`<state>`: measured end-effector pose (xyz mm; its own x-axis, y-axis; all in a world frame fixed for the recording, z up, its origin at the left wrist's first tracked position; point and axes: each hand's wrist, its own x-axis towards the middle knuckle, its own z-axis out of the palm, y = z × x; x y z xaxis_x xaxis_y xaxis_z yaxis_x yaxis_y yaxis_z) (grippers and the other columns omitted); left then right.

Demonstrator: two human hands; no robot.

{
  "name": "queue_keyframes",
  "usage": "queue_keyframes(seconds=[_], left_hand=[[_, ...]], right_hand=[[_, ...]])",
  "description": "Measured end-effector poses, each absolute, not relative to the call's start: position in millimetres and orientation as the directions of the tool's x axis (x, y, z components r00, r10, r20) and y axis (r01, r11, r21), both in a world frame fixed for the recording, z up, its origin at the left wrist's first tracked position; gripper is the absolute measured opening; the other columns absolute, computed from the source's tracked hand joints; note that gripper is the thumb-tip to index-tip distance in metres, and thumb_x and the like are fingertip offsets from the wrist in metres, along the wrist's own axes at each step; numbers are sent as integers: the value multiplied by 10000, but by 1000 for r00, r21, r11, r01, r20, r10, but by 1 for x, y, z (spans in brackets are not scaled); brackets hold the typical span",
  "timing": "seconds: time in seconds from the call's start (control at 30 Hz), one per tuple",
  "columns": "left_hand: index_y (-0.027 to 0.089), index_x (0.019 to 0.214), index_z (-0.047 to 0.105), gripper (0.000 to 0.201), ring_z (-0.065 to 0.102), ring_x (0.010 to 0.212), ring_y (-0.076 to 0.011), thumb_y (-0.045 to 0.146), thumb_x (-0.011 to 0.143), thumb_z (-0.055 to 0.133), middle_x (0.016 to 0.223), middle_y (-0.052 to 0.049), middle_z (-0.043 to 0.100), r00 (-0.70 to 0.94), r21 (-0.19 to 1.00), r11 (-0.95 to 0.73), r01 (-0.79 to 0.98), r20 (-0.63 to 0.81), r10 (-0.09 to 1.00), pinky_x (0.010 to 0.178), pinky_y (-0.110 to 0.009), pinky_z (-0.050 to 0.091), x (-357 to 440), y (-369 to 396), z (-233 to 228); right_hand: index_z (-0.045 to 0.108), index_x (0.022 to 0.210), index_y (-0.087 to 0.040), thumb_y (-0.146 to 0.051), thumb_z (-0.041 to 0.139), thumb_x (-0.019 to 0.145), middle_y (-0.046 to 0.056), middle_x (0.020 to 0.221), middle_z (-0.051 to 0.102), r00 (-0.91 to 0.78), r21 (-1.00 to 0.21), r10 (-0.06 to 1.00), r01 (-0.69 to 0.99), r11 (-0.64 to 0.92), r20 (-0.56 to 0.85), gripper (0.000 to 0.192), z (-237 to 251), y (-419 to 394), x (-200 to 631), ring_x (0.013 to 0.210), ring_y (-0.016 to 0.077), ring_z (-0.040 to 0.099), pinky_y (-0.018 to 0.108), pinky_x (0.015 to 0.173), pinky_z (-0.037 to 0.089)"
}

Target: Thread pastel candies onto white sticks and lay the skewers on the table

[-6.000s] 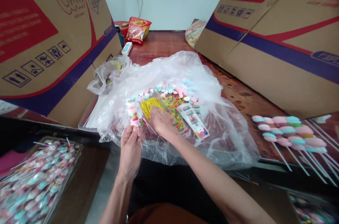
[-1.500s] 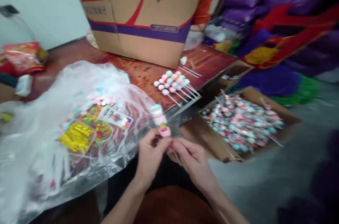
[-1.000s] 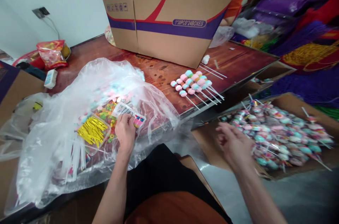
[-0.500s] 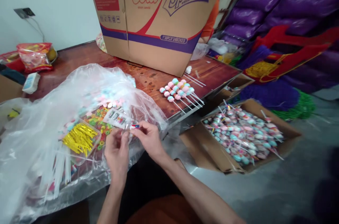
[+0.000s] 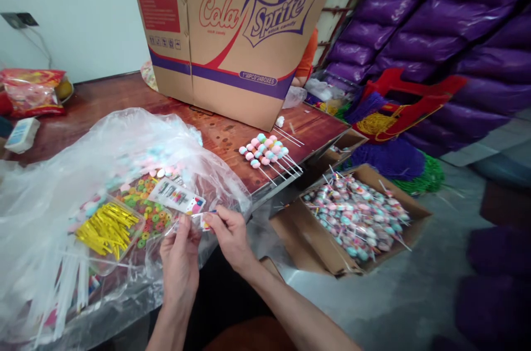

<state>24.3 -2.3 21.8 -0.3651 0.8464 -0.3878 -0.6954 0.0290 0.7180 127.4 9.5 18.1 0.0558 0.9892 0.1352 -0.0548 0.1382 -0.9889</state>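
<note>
— So, what do we hold at lower centre of the frame?

— We pinch a small clear printed plastic wrapper (image 5: pixel 198 219) between both hands. Our left hand (image 5: pixel 179 262) grips its left end with thumb and fingertips closed on it; our right hand (image 5: pixel 230 235) nips the right end the same way. The wrapper sits just over the near edge of the big crumpled clear plastic bag (image 5: pixel 62 185).

— And inside that bag?

— We see a clear tray of gold twist ties (image 5: pixel 107 227) at left, colourful ring-shaped candies (image 5: pixel 151 212) beside it, and a flat stack of printed wrappers (image 5: pixel 177 196) just above our left hand.

— Further right?

— A row of pink and blue marshmallow skewers (image 5: pixel 265 153) lies on the reddish-brown wooden table (image 5: pixel 124 99), well apart from our hands. Below the table edge, at centre right, an open cardboard box of wrapped skewers (image 5: pixel 357 212) stands on the floor. A large brown Cola Sprite carton (image 5: pixel 232 24) fills the upper centre.
</note>
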Motion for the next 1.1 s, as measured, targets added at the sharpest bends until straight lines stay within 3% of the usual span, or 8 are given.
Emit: queue_keyframes(seconds=[0.17, 0.5, 0.63, 0.7, 0.8, 0.93, 1.0, 1.1], left_hand=[[146, 725, 688, 352, 574, 568, -82, 261, 511, 943, 701, 24, 690, -303, 690, 132, -712, -472, 828, 526, -201, 482, 26, 2, 26], [150, 666, 650, 337, 569, 631, -70, 308, 560, 929, 707, 43, 656, -484, 793, -48, -608, -322, 813, 584, -192, 472, 44, 12, 24], [147, 659, 631, 334, 558, 610, -66, 243, 546, 930, 713, 41, 654, -473, 747, -38, -664, -379, 795, 520, -176, 432, 38, 24, 27], [144, 670, 631, 328, 535, 568, -58, 243, 562, 924, 677, 48, 634, -474, 723, -28, -690, -422, 773, 495, -175, 418, 32, 29, 27], [141, 721, 645, 317, 520, 537, -50, 241, 591, 916, 661, 51, 624, -455, 692, -4, -722, -471, 756, 491, -175, 424, 25, 33, 26], [138, 756, 639, 311, 518, 526, -51, 243, 632, 904, 656, 47, 618, -419, 641, 22, -767, -527, 739, 494, -172, 440, 19, 32, 25], [140, 759, 629, 298, 521, 527, -56, 263, 670, 886, 637, 47, 604, -420, 631, 15, -775, -533, 734, 507, -172, 453, 16, 30, 24], [147, 752, 612, 301, 539, 540, -67, 302, 706, 866, 622, 43, 595, -437, 639, -1, -769, -524, 731, 536, -179, 472, 11, 29, 21]], right_hand=[[324, 585, -212, -407, 525, 943, -57, 563, 325, 64, -982, 981, 54, 180, 183, 455, 12, 8, 143, 542, 88, 326, 242, 517, 275], [399, 565, -206, -457, 513, 961, -44, 547, 373, 148, -988, 981, 106, 111, 126, 483, 2, 20, 162, 527, 102, 363, 247, 509, 299], [483, 588, -202, -423, 466, 984, -32, 555, 461, 280, -936, 928, 316, 154, 247, 454, 3, 48, 194, 544, 117, 432, 253, 572, 350], [538, 665, -198, -388, 459, 994, 3, 638, 566, 369, -841, 871, 534, 86, 323, 388, -1, 69, 215, 610, 144, 494, 272, 644, 379], [619, 866, -169, -299, 554, 942, 114, 905, 660, 334, -523, 860, 847, -95, 385, 164, -11, 103, 239, 813, 224, 556, 319, 734, 386], [651, 960, -128, -229, 585, 909, 176, 993, 665, 284, -284, 903, 939, -194, 322, 131, -27, 127, 249, 898, 277, 573, 351, 760, 378], [662, 914, -136, -228, 563, 921, 160, 963, 681, 309, -345, 886, 920, -186, 346, 135, -30, 125, 249, 855, 262, 587, 342, 740, 384], [674, 881, -158, -269, 573, 930, 101, 871, 695, 359, -591, 838, 804, -55, 410, 158, -24, 102, 244, 759, 218, 598, 315, 703, 419]])
